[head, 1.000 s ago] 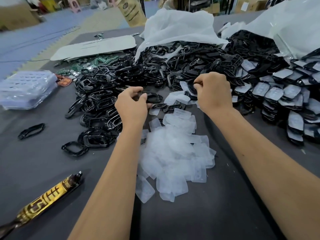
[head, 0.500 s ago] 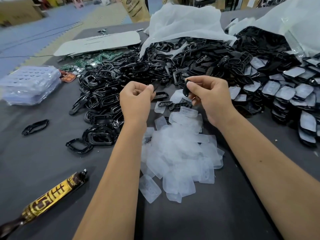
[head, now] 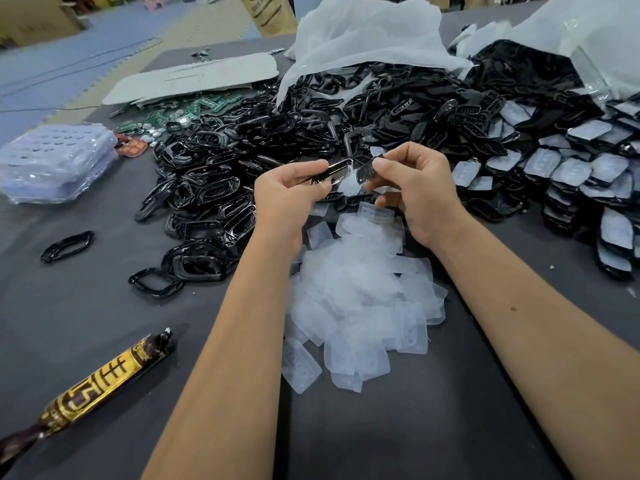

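Head view, over dark tabletop [head: 86, 323]. Left hand [head: 291, 192]: fingers curled round a black frame [head: 337, 169], thumb on top, frame's glossy end poking out twd the right. Right hand [head: 415, 192]: pinches a black button pad [head: 367, 171] btwn thumb and forefinger, other fingers loosely bent below. Frame and pad held up in mid-air over tabletop ctr, tips just beside each other; touching or not, cannot tell.

Directly below and nearer: heap of clear films [head: 363, 299], spilling twd near edge btwn the forearms. Left of hands: heap of black frames [head: 214, 188], running twd far edge, up to a white bag [head: 363, 32]. Along right edge: film-covered pieces [head: 588, 174], stacked in tight rows. By left edge: wrapped trays [head: 52, 161]; nearer, a lone black ring [head: 67, 245], well apart from the heap. Near left corner: gold-and-brown tube [head: 93, 389], lying slantwise. Far left: green circuit boards [head: 194, 109] beside a flat pale card [head: 194, 77].

Bare tabletop: wide strip along near edge, both sides of the films, plus a patch btwn ring and tube. Far half and right edge crowded, heaps running into each other.
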A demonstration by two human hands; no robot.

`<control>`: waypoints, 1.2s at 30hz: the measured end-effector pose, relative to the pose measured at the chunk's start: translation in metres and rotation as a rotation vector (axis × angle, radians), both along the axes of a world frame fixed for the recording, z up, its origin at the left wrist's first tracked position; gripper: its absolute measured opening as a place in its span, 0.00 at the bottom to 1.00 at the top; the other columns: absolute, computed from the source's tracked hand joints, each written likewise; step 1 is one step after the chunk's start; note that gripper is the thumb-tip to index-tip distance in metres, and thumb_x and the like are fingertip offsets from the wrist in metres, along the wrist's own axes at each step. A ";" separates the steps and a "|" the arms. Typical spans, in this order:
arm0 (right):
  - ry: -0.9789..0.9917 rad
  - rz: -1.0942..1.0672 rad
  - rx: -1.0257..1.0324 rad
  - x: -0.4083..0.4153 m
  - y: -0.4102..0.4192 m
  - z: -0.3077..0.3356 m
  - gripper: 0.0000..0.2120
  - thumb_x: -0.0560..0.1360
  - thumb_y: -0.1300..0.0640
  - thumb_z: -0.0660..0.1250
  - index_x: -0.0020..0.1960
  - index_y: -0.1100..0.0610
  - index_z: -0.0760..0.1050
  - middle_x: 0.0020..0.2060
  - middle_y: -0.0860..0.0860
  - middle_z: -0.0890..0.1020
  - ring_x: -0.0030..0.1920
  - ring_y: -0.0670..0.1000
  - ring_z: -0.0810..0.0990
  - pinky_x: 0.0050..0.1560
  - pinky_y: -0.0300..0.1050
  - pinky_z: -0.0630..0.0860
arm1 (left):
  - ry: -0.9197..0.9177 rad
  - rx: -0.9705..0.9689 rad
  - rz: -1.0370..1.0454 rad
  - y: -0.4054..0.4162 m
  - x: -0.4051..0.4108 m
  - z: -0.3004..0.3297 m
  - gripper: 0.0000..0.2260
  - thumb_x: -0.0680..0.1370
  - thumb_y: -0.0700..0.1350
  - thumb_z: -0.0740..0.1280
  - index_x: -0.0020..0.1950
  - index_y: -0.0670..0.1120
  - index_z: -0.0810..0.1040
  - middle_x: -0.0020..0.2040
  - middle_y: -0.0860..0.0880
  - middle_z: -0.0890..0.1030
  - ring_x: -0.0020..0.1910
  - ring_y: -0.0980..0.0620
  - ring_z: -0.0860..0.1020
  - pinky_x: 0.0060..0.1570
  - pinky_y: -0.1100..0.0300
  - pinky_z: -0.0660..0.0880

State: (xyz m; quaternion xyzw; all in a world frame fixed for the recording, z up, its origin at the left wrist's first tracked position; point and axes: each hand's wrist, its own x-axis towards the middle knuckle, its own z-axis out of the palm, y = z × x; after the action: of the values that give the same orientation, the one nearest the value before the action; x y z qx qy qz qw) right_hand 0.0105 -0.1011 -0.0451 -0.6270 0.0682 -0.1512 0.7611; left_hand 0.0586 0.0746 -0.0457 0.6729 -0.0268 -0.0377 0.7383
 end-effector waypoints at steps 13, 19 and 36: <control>-0.164 -0.066 -0.477 0.003 0.005 -0.011 0.09 0.78 0.67 0.71 0.51 0.56 0.87 0.41 0.55 0.86 0.39 0.48 0.82 0.45 0.43 0.81 | -0.171 0.152 -0.087 -0.008 -0.001 -0.005 0.16 0.72 0.29 0.76 0.52 0.48 0.88 0.45 0.49 0.88 0.44 0.53 0.86 0.41 0.62 0.80; -0.125 -0.116 -0.623 0.003 0.007 -0.010 0.04 0.76 0.65 0.74 0.48 0.58 0.87 0.39 0.51 0.87 0.41 0.52 0.85 0.46 0.43 0.82 | -0.197 0.156 -0.143 -0.008 -0.001 -0.004 0.19 0.70 0.24 0.73 0.54 0.44 0.87 0.47 0.49 0.88 0.47 0.53 0.87 0.45 0.64 0.80; -0.142 -0.235 -0.800 -0.002 0.016 -0.006 0.06 0.73 0.63 0.76 0.49 0.58 0.84 0.39 0.49 0.84 0.39 0.47 0.82 0.46 0.43 0.81 | -0.217 0.075 -0.089 -0.011 -0.001 -0.007 0.11 0.72 0.28 0.75 0.50 0.41 0.87 0.46 0.47 0.88 0.46 0.54 0.86 0.47 0.64 0.80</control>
State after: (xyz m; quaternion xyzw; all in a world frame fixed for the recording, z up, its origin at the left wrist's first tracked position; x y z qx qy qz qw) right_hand 0.0090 -0.0853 -0.0511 -0.8491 0.0224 -0.2943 0.4381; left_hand 0.0580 0.0637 -0.0529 0.6982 -0.1349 0.0017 0.7031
